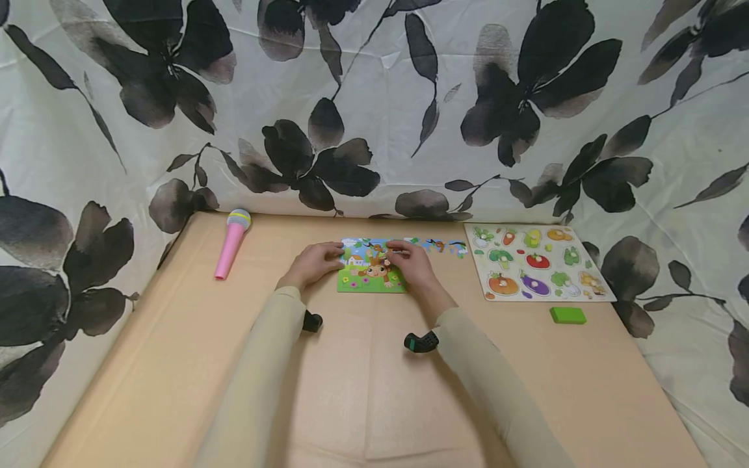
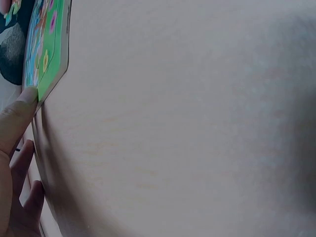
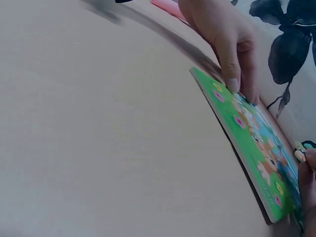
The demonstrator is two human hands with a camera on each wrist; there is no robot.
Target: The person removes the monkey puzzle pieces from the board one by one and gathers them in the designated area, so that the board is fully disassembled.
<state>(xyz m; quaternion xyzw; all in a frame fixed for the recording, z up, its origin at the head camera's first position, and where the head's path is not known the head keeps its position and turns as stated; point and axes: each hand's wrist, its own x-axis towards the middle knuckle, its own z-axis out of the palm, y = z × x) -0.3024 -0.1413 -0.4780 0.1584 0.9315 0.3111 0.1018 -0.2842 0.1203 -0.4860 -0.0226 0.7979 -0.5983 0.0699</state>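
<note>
Your left sleeve [image 1: 251, 383] and right sleeve [image 1: 494, 383] are plain, pale cream and long. Your left hand [image 1: 313, 263] and right hand [image 1: 415, 268] are bare. On the left you wear a rounded black unit [image 1: 313, 322], partly hidden; on the right, a curved black unit [image 1: 426, 342] bearing a small green patch [image 1: 413, 344].

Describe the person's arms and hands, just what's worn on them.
The left sleeve and right sleeve are plain cream, long, reaching the wrists. The left hand and right hand wear no gloves. A small black device shows at the left wrist; another, with a greenish patch, shows at the right.
</note>
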